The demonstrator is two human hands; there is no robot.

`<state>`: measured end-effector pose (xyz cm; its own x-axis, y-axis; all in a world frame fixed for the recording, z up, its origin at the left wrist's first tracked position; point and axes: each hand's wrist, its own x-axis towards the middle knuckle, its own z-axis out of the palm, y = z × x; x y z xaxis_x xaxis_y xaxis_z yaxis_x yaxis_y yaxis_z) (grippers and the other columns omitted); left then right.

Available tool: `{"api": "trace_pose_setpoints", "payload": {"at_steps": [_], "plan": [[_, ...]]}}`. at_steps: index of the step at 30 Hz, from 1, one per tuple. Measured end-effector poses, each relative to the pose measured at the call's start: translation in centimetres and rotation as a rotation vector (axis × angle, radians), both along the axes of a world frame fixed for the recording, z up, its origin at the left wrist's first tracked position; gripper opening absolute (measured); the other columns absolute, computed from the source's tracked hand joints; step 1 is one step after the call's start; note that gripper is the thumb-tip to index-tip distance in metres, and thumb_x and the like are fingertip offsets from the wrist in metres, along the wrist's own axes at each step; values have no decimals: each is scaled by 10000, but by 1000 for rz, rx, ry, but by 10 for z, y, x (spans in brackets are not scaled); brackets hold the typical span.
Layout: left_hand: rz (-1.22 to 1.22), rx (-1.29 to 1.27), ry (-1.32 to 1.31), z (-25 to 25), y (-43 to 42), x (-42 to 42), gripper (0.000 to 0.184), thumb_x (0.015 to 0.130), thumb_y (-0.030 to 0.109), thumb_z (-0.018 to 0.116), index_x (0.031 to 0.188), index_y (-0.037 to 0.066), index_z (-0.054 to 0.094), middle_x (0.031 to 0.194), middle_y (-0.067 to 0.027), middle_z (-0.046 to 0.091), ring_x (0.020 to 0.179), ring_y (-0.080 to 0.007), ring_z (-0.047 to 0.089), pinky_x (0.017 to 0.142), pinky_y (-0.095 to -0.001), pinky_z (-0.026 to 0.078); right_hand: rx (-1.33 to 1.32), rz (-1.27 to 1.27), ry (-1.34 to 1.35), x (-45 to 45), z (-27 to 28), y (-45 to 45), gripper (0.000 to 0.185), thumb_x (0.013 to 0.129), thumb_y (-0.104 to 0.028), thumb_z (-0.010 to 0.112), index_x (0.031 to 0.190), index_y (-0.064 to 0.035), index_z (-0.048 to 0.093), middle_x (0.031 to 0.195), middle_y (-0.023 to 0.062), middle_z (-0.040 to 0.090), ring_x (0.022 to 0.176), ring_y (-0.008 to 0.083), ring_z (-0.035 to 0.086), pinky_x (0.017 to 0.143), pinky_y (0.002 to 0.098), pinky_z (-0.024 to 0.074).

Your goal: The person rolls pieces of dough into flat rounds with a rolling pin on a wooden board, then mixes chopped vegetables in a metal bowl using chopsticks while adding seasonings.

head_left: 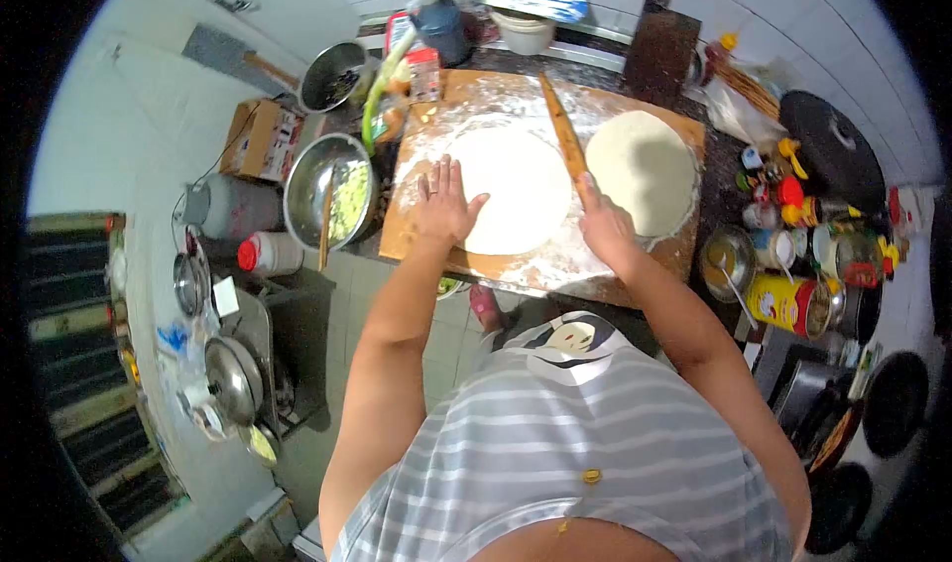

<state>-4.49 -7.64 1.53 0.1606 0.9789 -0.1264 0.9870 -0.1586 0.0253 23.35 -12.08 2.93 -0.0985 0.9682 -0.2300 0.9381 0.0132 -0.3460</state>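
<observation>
A large round sheet of dough (518, 190) lies on the floured wooden board (476, 91). My left hand (448, 205) rests flat with fingers spread at the left edge of that sheet. My right hand (605, 227) is closed around the near end of a wooden rolling pin (563, 130), which points away from me between the two dough sheets. To the right of the pin lies a second round dough sheet (643, 173).
Left of the board stands a steel bowl (297, 190) with chopped greens and chopsticks, with a smaller bowl (322, 76) behind it. Jars, a yellow can (778, 302) and a small bowl (722, 254) crowd the right side. A dark pan lid (831, 145) leans at the back right.
</observation>
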Motion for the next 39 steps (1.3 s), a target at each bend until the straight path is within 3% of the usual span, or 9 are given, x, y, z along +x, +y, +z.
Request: {"api": "trace_pose_setpoints", "payload": {"at_steps": [2,10,20,24,27,31,35,37,39], "plan": [[42,61,-5,-1,-9,-1,839,874,617,283,1417,-5,132,1486,-177,120,1383,-310,78,1105,-487,30,-78,-40,34,0,7,-1,709,788,-154,556,1383,7,207,925,241,598,799,371,600,725,456,476],[78,25,-82,3,-24,-8,883,848,636,332,1412,-16,139,1482,-180,139,1380,-302,99,1110,-458,46,-54,-24,138,0,13,-10,765,769,-114,586,1394,5,161,939,258,594,825,413,588,749,464,467],[138,-35,-173,-6,-51,-13,893,833,578,439,1397,-49,144,1477,-204,123,1379,-308,104,1112,-457,37,3,-17,116,7,6,-19,714,781,-128,582,1386,-37,213,1208,275,419,1037,399,498,851,459,434],[120,187,-87,32,-57,-15,848,850,608,370,1399,-13,197,1469,-172,185,1373,-278,152,1112,-450,83,287,44,187,10,4,-24,522,826,-134,544,1312,-48,374,1126,245,498,978,412,531,825,443,453],[-13,69,-52,54,-80,-28,809,858,587,377,1402,11,212,1473,-137,201,1369,-257,173,1109,-451,95,337,136,280,25,-7,-17,380,843,-59,492,1223,-38,494,1113,223,543,1009,377,545,829,408,466],[7,202,-197,39,-114,-75,589,891,436,451,1328,45,397,1415,-134,329,1325,-267,288,1085,-450,184,464,3,333,17,20,-36,288,855,-12,462,1122,-4,568,1075,196,591,1007,317,580,835,371,473],[433,228,-779,12,-151,-147,265,912,228,462,1030,43,612,991,-113,637,876,-270,618,755,-394,487,435,-199,318,-3,32,-51,273,849,-22,485,1104,-11,579,1071,169,599,986,297,589,858,356,461],[843,16,-1217,-36,-149,-216,280,912,258,468,1021,30,588,864,-99,642,779,-207,617,672,-333,498,425,-291,298,-17,35,-59,298,833,1,472,1109,-26,582,1096,160,588,1018,306,561,901,364,435],[1096,180,-1539,-24,-126,-263,308,905,335,495,917,38,577,795,-57,586,720,-159,590,599,-269,478,544,-233,178,-25,36,-67,266,849,-15,471,1086,-31,589,1075,165,579,1015,306,555,884,356,442]]}}
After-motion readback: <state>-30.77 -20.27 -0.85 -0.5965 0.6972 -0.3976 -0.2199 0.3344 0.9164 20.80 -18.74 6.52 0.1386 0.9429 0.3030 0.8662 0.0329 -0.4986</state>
